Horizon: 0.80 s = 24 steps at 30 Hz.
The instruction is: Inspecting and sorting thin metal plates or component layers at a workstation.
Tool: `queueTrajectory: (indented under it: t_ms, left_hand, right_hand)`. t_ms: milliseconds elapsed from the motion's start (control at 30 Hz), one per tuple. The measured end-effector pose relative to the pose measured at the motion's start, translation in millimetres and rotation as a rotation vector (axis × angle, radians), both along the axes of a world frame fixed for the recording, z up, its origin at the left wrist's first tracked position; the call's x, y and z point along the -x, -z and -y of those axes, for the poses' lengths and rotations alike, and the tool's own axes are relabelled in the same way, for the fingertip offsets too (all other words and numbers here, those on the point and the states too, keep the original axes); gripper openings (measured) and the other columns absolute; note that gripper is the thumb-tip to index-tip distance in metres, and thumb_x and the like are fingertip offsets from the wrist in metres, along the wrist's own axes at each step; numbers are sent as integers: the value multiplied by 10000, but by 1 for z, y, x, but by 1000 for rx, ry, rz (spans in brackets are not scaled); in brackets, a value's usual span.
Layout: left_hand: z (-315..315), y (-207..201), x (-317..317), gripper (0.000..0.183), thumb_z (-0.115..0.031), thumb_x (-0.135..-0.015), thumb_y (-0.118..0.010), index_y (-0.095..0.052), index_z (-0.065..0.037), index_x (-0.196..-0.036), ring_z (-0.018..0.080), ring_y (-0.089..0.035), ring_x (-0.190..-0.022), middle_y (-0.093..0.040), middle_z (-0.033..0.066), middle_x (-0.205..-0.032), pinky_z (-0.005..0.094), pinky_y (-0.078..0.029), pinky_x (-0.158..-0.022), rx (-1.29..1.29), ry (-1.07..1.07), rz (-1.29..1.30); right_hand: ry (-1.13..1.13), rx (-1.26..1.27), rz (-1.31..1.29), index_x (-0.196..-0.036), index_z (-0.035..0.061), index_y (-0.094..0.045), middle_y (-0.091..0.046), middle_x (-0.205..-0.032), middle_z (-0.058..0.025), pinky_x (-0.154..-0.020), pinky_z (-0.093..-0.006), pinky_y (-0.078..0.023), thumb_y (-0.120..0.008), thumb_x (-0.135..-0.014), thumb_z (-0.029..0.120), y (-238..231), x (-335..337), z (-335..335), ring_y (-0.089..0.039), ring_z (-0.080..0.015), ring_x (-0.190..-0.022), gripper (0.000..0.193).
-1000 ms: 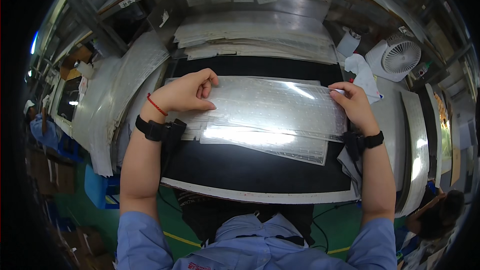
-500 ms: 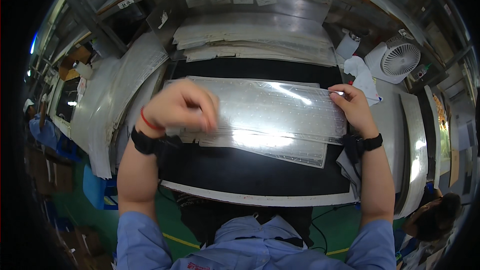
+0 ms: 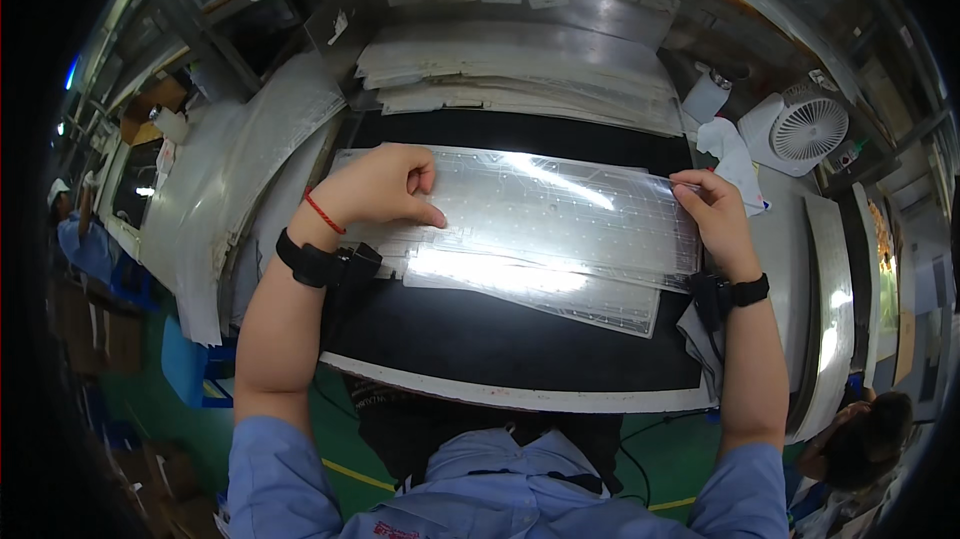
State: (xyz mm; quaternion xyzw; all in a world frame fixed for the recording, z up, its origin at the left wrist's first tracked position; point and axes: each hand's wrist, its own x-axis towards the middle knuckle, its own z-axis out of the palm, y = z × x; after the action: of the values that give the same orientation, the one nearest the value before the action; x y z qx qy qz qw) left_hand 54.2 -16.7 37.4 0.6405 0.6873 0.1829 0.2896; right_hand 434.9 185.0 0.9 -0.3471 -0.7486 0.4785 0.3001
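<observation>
A clear, glossy plastic sheet (image 3: 560, 204) with rows of small dots lies across the black work surface. My right hand (image 3: 718, 214) pinches its right end between thumb and fingers. Over the left part of the sheet is my left hand (image 3: 390, 189), its fingers bent and its thumb apart from them, with nothing visible in between. Whether it touches the sheet is hard to make out. Beneath, more flat sheets (image 3: 600, 311) stick out at a slant toward me.
Stacked sheets (image 3: 520, 64) lie at the back, and others (image 3: 250, 139) curve down at the left. A white fan (image 3: 800, 129), a white cloth (image 3: 735, 154) and a bottle (image 3: 708, 94) stand to the right. A co-worker (image 3: 90, 229) is at far left, another person's head (image 3: 870, 439) at lower right.
My left hand, blurred before, has turned and slowed, its thumb now spread from the fingers. My right hand stays at the sheet's right end. The whole view has shifted slightly.
</observation>
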Motion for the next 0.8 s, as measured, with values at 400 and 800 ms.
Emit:
queueTrajectory:
  t_ms: [400, 800]
  left_hand:
    - [4, -1, 8, 237, -153, -775, -775, -614, -41, -909, 86, -484, -693, -540, -26, -751, 233, -407, -628, 19, 11, 162]
    - [-6, 23, 62, 258, -244, -991, -530, -633, -31, -1096, 65, -560, -791, -639, 11, -906, 209, -451, -715, -361, -514, 583]
  right_hand:
    - [3, -1, 17, -1033, 17, -679, -652, -903, 6, -744, -212, -446, -643, -896, 65, -1, 0, 1, -569, -68, -821, 150]
    - [66, -40, -74, -1027, 19, -681, -636, -878, 17, -718, -209, -437, -638, -906, 71, -2, 0, 0, -553, -64, -793, 139]
